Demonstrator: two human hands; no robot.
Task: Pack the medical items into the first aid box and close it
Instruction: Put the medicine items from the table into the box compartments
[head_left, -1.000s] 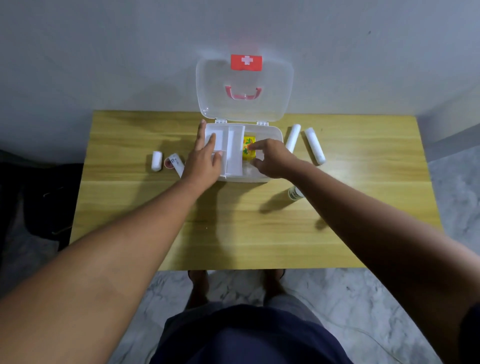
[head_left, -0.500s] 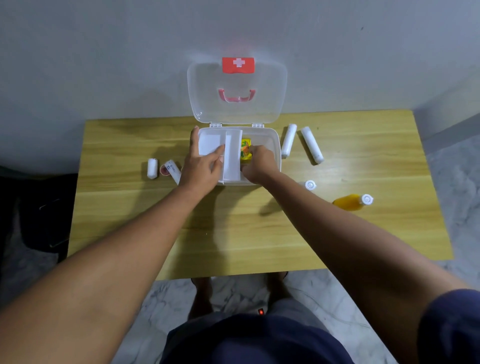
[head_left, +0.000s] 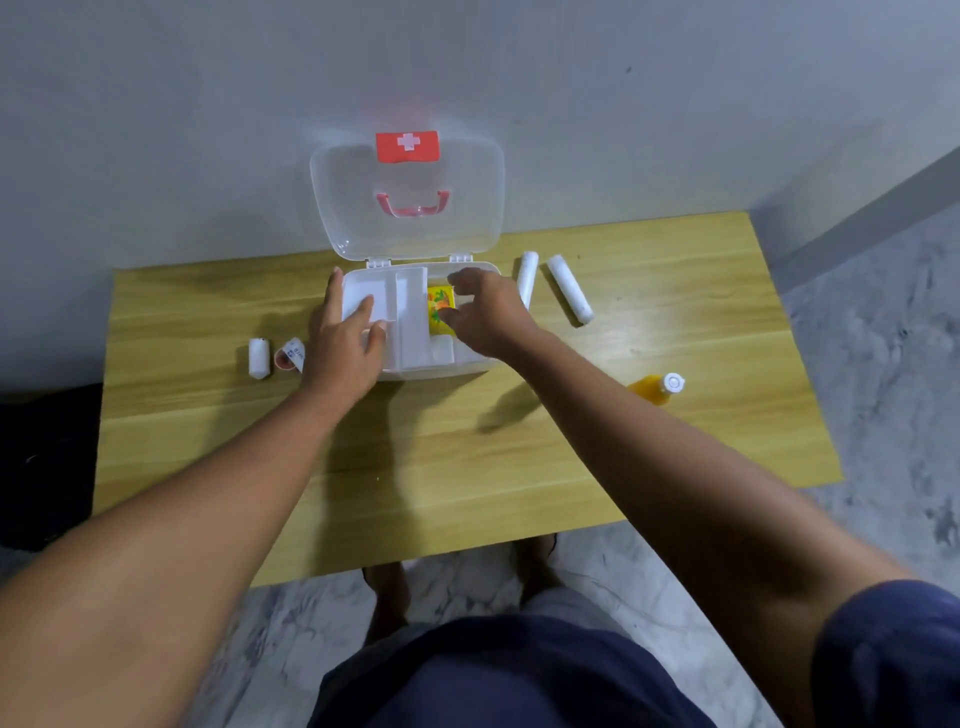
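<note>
The white first aid box sits at the table's back edge, its clear lid standing open against the wall. A white divider tray fills its left and middle. A yellow packet lies in the right part, with a small white item in front of it. My left hand rests flat on the tray's left side, fingers spread. My right hand hovers over the right part, fingers apart, fingertips just at the packet.
Two long white rolls lie right of the box. A small white roll and a red-cored tape roll lie to its left. An orange bottle with a white cap lies on the wooden table at right.
My right hand has lifted off the yellow packet and spread its fingers, uncovering the packet. My left hand has stayed on the tray. The view has shifted slightly.
</note>
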